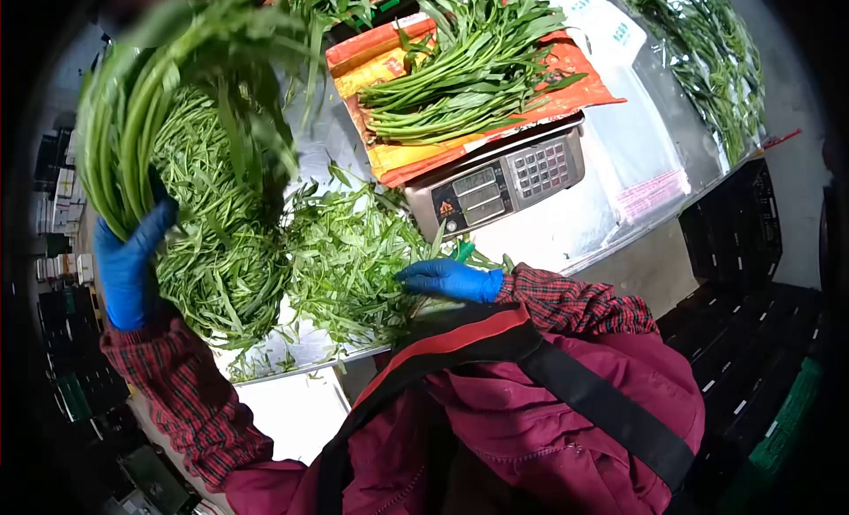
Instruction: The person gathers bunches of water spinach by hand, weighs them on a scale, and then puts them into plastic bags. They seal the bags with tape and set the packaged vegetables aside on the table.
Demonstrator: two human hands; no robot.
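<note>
My left hand (131,263), in a blue glove, is closed around the stem ends of a large bunch of water spinach (128,134). The bunch is raised above the table's left side, its leafy tops curving over to the right and blurred. Below it lies a big heap of water spinach (217,249). My right hand (455,280), also gloved in blue, rests at the right edge of a pile of loose leaves (349,258) with its fingers stretched out to the left. Just beyond its knuckles is a small green object (462,250), partly hidden.
A digital scale (495,183) stands beyond my right hand, topped with an orange bag (398,165) carrying another water spinach bunch (460,81). Clear plastic bags (610,161) lie right of it, near packed greens (707,64). Black crates (734,223) stand at the right.
</note>
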